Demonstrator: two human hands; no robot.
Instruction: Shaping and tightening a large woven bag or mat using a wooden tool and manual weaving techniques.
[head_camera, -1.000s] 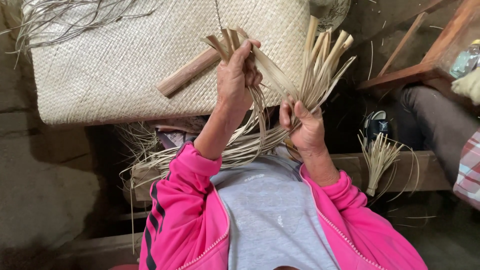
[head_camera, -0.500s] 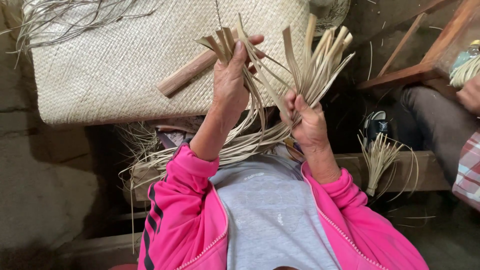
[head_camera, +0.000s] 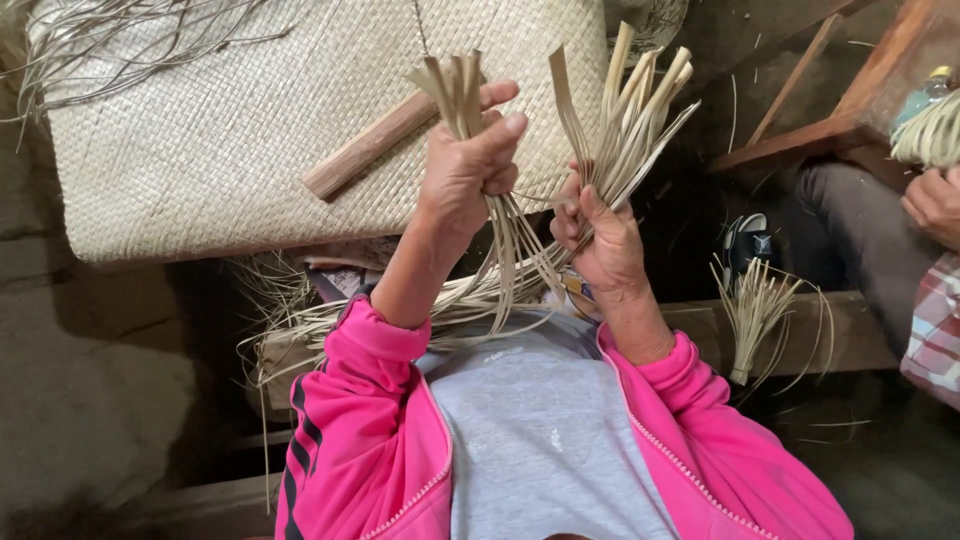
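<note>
Left hand (head_camera: 468, 170): raised, fist closed, thumb pressed across curled fingers, wrist straight, back of hand toward camera. Left forearm bare, slanting up from pink sleeve pushed back near elbow. Right hand (head_camera: 598, 235): lower than left, just beside it, fingers curled in pinch grip, index finger extended upward. Right forearm short in view, pink cuff at wrist. Both elbows bent, hands held far from chest.

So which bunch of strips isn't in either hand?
The small loose bunch on the wooden plank, right of the right hand; the left hand grips another.
</note>
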